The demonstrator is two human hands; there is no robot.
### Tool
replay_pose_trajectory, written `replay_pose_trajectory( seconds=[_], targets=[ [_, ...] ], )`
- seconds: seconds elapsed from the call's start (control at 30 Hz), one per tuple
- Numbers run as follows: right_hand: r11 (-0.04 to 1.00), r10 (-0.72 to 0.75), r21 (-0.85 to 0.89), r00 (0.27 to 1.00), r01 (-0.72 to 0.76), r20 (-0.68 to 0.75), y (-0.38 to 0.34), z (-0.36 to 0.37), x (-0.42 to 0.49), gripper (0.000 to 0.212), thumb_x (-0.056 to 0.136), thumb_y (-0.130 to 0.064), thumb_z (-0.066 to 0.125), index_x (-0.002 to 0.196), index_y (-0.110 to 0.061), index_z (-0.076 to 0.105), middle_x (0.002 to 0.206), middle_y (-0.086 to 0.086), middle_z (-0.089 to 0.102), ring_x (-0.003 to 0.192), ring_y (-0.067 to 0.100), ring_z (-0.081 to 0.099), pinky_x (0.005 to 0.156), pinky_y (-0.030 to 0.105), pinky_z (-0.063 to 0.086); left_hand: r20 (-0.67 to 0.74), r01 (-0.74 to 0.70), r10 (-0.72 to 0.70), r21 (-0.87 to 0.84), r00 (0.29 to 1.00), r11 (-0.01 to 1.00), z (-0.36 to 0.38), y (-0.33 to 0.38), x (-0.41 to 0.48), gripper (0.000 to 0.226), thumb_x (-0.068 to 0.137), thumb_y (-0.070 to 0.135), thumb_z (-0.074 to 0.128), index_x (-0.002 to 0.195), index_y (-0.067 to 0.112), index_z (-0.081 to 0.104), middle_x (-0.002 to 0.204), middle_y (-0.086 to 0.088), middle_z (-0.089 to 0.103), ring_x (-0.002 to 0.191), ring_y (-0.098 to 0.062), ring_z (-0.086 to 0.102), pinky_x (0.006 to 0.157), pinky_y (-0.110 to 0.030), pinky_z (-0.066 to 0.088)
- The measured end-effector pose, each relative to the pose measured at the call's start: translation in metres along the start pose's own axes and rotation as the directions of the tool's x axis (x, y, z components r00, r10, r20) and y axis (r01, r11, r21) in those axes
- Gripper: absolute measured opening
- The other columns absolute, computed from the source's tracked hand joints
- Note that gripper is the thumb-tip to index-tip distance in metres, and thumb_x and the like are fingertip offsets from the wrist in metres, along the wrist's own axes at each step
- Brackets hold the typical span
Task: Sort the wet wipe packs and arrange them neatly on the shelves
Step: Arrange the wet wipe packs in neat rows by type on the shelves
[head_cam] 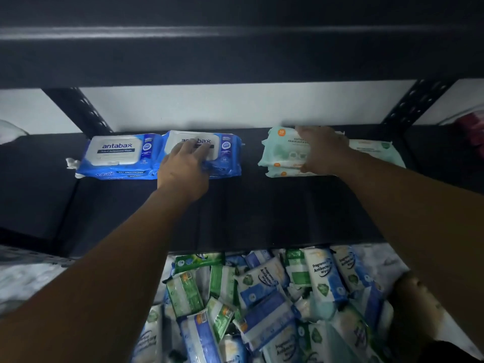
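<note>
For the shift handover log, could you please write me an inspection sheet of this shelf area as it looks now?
Surface: black shelf board, dimly lit.
Job's things: left blue pack and right blue pack side by side; pale green stack further right, another pale green pack beside it; mixed heap of packs below the shelf.
Clutter: white object at far left, reddish object at far right, both unclear.
Grippers: left hand rests its fingers on the right blue pack's lid; right hand lies on the pale green stack, grip unclear.
Cables: nothing seen.
Surroundings: black perforated uprights, white wall behind, upper shelf above.
</note>
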State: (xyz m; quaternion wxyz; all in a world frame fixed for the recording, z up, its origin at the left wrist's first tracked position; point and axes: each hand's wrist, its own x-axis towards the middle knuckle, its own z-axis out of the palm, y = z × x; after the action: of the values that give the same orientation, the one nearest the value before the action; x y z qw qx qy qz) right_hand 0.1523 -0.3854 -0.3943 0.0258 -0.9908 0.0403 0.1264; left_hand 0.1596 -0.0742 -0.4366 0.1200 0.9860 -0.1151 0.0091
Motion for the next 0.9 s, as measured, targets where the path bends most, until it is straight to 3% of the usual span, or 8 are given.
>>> replay_pose_trajectory(
  seconds=[0.1,0.23,0.37,0.43,0.53,0.63,0.8,0.9],
  targets=[
    [1.0,-0.002,0.004,0.997,0.002,0.079,0.002,0.009,0.001,0.083,0.087,-0.013,0.066,0.156,-0.036,0.026,0.163,-0.005,0.021,0.148,0.029,0.023,0.112,0.062,0.029,-0.023,0.013,-0.013,0.035,1.0,0.999,0.006,0.004,0.003,0.06,0.09,0.033,0.06,0.147,0.027,0.043,0.155,-0.004,0.039,0.143,-0.027,0.034,0.11,-0.051,0.038],
    [1.0,0.004,0.003,0.996,-0.004,0.086,0.004,0.018,0.004,0.086,0.087,0.0,0.059,0.157,-0.036,0.024,0.168,-0.006,0.009,0.151,0.03,0.016,0.112,0.061,0.034,0.02,0.049,-0.051,0.07,0.998,0.996,0.01,0.006,0.006,0.063,0.092,0.036,0.057,0.15,0.028,0.036,0.159,-0.002,0.031,0.147,-0.026,0.026,0.114,-0.053,0.033],
    [0.997,0.071,-0.03,0.994,-0.068,0.081,-0.003,0.022,-0.002,0.093,0.086,-0.007,0.064,0.158,-0.036,0.012,0.168,-0.005,-0.004,0.153,0.036,0.003,0.114,0.066,0.024,0.081,0.049,-0.056,0.089,0.995,0.995,0.002,0.008,-0.002,0.083,0.086,0.027,0.061,0.157,0.027,0.019,0.167,-0.004,0.011,0.153,-0.033,0.01,0.121,-0.055,0.021],
    [0.988,0.146,0.039,0.989,-0.147,0.022,-0.012,0.025,-0.011,0.096,0.087,-0.015,0.066,0.159,-0.029,0.004,0.168,-0.001,-0.009,0.153,0.035,-0.005,0.118,0.064,0.014,-0.001,0.112,-0.112,0.083,0.994,0.99,-0.003,0.016,-0.019,0.101,0.073,0.017,0.063,0.158,0.028,0.009,0.168,-0.006,-0.003,0.153,-0.041,0.001,0.12,-0.057,0.016],
    [0.979,0.171,0.125,0.982,-0.161,-0.076,-0.025,0.026,-0.038,0.093,0.085,-0.019,0.066,0.158,-0.023,0.009,0.166,0.002,0.002,0.153,0.031,0.0,0.118,0.056,0.018,-0.166,0.203,-0.207,-0.042,0.964,0.978,-0.003,0.029,-0.058,0.103,0.056,0.01,0.063,0.151,0.022,0.025,0.16,-0.018,0.016,0.142,-0.049,0.022,0.109,-0.061,0.032],
    [0.973,0.169,0.165,0.985,-0.16,-0.04,-0.025,0.026,-0.082,0.085,0.084,-0.019,0.064,0.156,-0.019,0.018,0.16,0.003,0.02,0.15,0.028,0.015,0.116,0.053,0.024,-0.164,0.305,-0.327,-0.145,0.931,0.941,0.007,0.043,-0.113,0.095,0.051,0.01,0.066,0.142,0.017,0.039,0.147,-0.02,0.032,0.124,-0.047,0.039,0.096,-0.059,0.042],
    [0.829,0.317,0.443,0.94,-0.341,0.129,-0.007,0.051,-0.185,0.073,0.084,-0.016,0.064,0.152,-0.015,0.038,0.145,0.012,0.051,0.13,0.033,0.049,0.106,0.045,0.044,0.108,0.38,-0.367,-0.146,0.924,0.913,0.033,0.068,-0.229,0.063,0.053,0.022,0.066,0.115,0.018,0.055,0.128,-0.014,0.043,0.111,-0.042,0.047,0.09,-0.05,0.044],
    [0.725,0.409,0.503,0.881,-0.471,0.237,0.006,0.084,-0.254,0.044,0.081,-0.019,0.064,0.125,-0.013,0.062,0.122,0.018,0.066,0.11,0.036,0.062,0.085,0.036,0.051,0.325,0.465,-0.397,-0.165,0.858,0.87,0.051,0.077,-0.297,0.052,0.055,0.028,0.065,0.106,0.018,0.063,0.116,-0.014,0.052,0.102,-0.041,0.056,0.084,-0.046,0.05]
  ],
)
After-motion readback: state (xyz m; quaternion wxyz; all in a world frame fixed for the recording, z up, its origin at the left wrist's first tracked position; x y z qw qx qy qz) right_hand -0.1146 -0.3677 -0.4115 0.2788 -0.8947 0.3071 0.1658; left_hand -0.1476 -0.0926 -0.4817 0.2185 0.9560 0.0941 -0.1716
